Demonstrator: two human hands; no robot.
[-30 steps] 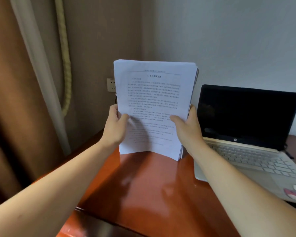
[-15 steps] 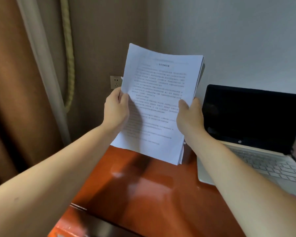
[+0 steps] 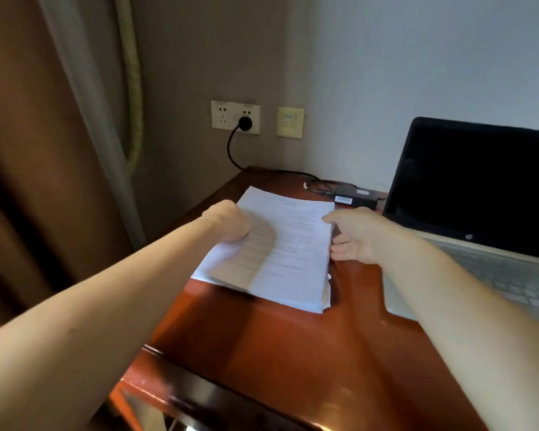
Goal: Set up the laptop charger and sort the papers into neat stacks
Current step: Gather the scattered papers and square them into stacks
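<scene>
Glossy red-brown wooden desk (image 3: 293, 353) here, with a stack of papers (image 3: 293, 262) lying on its left part. An open laptop (image 3: 479, 194) sits at the right. At the back, a black charger brick (image 3: 355, 194) rests with its cable (image 3: 280, 172) trailing across the far edge.

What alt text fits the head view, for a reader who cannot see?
The left hand and right hand hold a paper stack flat on a reddish desk, beside an open dark laptop. A charger lies behind, plugged into the wall socket.
</scene>
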